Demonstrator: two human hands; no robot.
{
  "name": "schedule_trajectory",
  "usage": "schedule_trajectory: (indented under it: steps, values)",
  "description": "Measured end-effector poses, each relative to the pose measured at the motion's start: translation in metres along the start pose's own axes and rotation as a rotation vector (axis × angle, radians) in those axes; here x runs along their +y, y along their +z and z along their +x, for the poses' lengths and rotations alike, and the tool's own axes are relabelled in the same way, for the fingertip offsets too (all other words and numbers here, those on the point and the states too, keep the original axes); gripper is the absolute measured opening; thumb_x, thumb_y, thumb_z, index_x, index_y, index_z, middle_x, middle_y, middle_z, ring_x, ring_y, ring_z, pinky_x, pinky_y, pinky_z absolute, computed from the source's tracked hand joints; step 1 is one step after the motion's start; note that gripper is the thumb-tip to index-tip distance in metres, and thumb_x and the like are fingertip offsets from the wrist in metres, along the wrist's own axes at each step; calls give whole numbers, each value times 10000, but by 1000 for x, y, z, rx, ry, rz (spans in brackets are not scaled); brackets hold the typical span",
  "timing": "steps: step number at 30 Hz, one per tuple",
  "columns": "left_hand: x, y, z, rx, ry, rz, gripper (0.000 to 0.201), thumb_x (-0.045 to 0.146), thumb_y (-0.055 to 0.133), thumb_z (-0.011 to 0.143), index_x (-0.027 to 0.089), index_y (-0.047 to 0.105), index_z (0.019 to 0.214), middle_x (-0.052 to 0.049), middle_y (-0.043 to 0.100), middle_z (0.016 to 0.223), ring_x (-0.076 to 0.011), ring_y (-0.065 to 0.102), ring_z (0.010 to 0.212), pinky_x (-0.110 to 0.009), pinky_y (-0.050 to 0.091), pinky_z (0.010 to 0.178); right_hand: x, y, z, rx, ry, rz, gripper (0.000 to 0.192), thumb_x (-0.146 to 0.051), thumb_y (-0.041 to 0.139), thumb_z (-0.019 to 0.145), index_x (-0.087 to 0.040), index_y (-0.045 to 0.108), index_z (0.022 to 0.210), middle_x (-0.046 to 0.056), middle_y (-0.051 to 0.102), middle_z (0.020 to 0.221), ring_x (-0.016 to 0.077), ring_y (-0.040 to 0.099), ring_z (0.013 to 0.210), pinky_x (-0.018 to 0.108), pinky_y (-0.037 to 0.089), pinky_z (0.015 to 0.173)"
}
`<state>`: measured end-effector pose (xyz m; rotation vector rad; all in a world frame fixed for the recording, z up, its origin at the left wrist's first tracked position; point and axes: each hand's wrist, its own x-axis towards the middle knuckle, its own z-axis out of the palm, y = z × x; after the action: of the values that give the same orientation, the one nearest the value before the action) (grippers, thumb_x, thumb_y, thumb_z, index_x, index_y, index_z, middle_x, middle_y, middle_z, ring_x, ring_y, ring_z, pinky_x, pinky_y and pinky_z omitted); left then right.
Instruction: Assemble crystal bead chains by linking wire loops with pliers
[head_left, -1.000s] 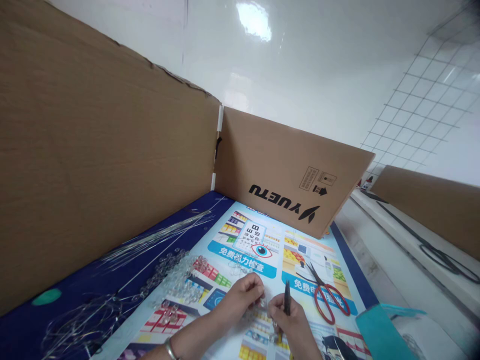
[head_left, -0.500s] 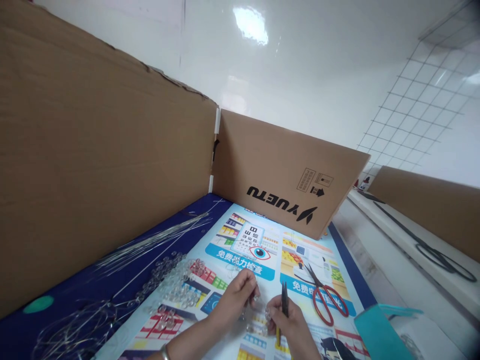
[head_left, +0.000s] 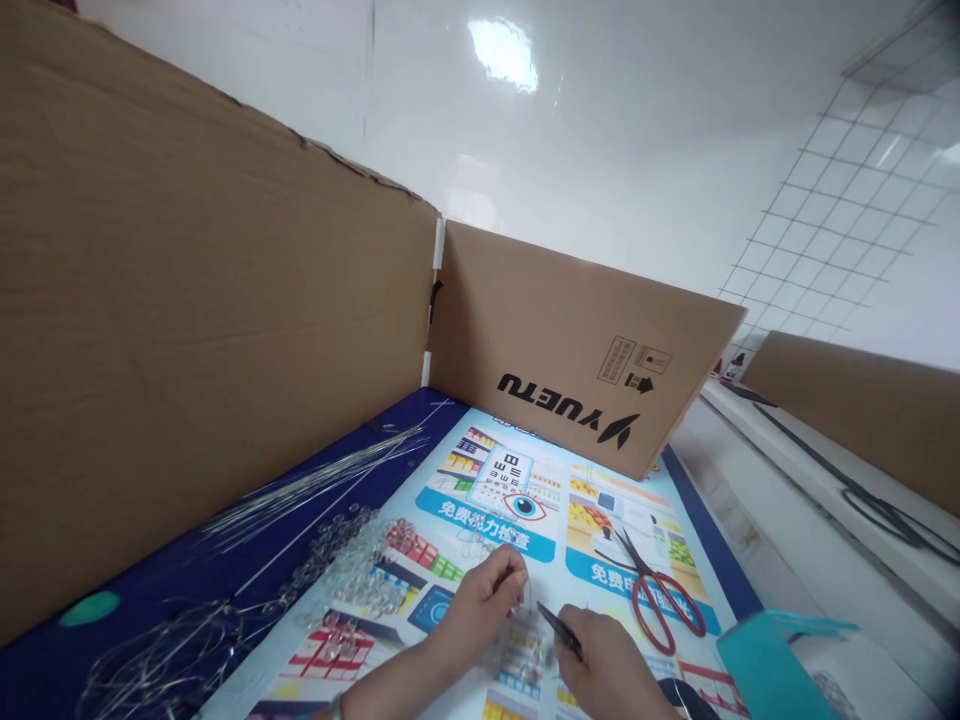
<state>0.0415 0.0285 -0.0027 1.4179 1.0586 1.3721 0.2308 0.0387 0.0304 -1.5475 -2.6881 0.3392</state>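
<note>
We work low at the near edge of the poster (head_left: 525, 480) that covers the table. Our left hand (head_left: 487, 600) has its fingers curled and pressed together, pinching something small and clear just above the poster; what exactly it is, we cannot tell, it is too small. Our right hand (head_left: 611, 665) is closed around the pliers (head_left: 561, 632), whose dark tips point up and left toward the left fingertips and lie near them, with a thin wire (head_left: 531, 598) rising between the two hands. A few clear beads (head_left: 517, 668) lie on the poster under and between our hands.

To the left, a larger heap of beads (head_left: 352, 570) spreads across the poster edge onto the blue cloth (head_left: 150, 590). Farther left lies a bundle of straight wires (head_left: 300, 485), and nearer us a tangle of loose wire (head_left: 150, 650). Red-handled scissors (head_left: 660, 600) lie shut on the poster, just right of our hands. A teal box (head_left: 765, 665) sits at the right edge. Cardboard walls (head_left: 570, 350) stand behind and to the left.
</note>
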Motion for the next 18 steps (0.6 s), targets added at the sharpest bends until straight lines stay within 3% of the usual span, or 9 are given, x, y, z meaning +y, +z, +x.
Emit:
schedule_trajectory:
  steps: [8, 18]
  values:
    - [3, 3, -6, 29, 137, 241, 137, 224, 448, 864, 201, 523, 752, 19, 513, 702, -141, 459, 666, -253, 341, 644, -6, 3, -3, 1, -4, -113, 159, -233, 438, 792, -231, 579, 864, 42, 674, 857, 217, 636, 756, 266, 294, 577]
    - [6, 2, -6, 41, 169, 334, 162, 224, 418, 876, 211, 531, 762, 17, 521, 686, -142, 476, 648, -240, 356, 625, -12, 1, -2, 5, -6, -180, 174, -200, 422, 786, -217, 576, 866, 43, 677, 829, 207, 643, 730, 261, 299, 555]
